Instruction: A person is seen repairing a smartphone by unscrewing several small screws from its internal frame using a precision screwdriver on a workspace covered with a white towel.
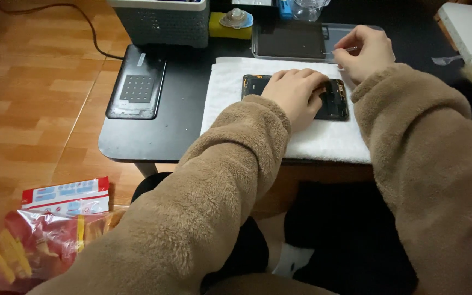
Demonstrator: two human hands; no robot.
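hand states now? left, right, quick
Left hand: open, fingers pressed flat on the black opened phone body lying on the white towel.
Right hand: closed, pinching thin metal tweezers.

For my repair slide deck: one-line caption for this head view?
Left hand steadies an opened phone on a white towel while right hand pinches thin tweezers.

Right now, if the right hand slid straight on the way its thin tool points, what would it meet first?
The right hand aims its thin tool leftward over the clear tray. It would likely meet that tray's dark inner surface first, though height above it is unclear.
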